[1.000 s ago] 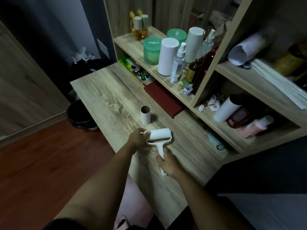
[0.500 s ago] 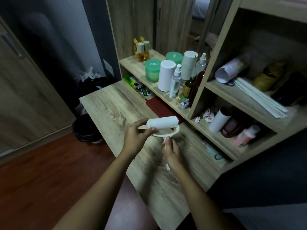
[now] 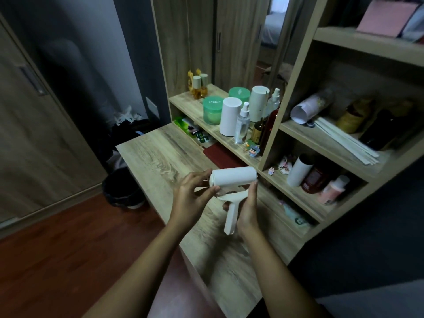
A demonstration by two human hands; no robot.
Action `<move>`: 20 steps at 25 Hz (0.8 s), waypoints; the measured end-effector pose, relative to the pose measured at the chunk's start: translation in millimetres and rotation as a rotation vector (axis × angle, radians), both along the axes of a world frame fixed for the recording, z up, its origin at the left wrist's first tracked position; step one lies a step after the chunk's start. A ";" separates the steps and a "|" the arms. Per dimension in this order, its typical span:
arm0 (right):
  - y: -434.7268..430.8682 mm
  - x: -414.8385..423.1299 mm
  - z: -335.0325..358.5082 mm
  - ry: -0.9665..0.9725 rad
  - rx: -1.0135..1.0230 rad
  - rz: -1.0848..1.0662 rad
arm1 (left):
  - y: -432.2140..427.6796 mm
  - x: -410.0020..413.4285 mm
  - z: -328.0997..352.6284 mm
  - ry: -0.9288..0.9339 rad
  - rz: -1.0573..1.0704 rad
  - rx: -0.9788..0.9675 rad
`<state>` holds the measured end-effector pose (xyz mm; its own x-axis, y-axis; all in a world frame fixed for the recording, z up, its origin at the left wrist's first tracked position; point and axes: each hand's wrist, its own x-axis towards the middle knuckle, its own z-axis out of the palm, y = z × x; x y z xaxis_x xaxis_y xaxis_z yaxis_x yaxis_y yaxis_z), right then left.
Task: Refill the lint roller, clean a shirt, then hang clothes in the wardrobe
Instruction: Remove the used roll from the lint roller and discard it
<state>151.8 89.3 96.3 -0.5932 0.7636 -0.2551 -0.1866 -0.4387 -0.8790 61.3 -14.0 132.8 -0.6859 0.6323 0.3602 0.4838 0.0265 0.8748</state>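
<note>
A: Where is the lint roller [image 3: 231, 189]?

B: In the air above the wooden surface [image 3: 160, 161], held between both hands and not touching the wood. Its white roll [image 3: 234, 177] lies roughly level, and the handle [image 3: 230, 218] points down toward the person.

A: How does the left hand [image 3: 189, 199] sit?

B: Its fingertips are pinched on the left end of the roll, one above and the others below.

A: And the right hand [image 3: 249, 210]?

B: It is wrapped round the handle from the right side, with one finger stretched up along the frame to the roll's right end. Both hands are clamped on the roller.

A: What stands around it?

B: Beyond the roller, a shelf [image 3: 183, 102] carries two green jars [image 3: 212, 110], a white cylinder [image 3: 230, 117] and a clear spray bottle [image 3: 242, 125], close together. A flat dark red thing [image 3: 220, 156] lies at the back edge of the surface, under that shelf. In the lower compartment to the right, a white tube [image 3: 299, 171] leans beside a dark red bottle [image 3: 315, 177]. A black bin [image 3: 121, 189] stands on the reddish floor [image 3: 68, 249], just beside the surface's left edge.

A: Is the roll's outer sheet peeled?

B: It is too blurred to tell.
</note>
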 end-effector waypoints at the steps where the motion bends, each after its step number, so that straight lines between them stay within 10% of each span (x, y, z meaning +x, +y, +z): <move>1: 0.9 1.5 2.1 -0.002 -0.041 -0.042 | -0.8 2.9 -0.3 0.010 -0.011 0.001; 20: 24.6 12.2 22.3 -0.324 0.191 -0.192 | -3.6 11.1 4.0 -0.002 -0.149 -0.142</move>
<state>164.0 113.9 118.6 -0.3479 0.9041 -0.2482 0.0504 -0.2463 -0.9679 72.3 -17.7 136.8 -0.5814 0.7715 0.2584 0.4897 0.0782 0.8684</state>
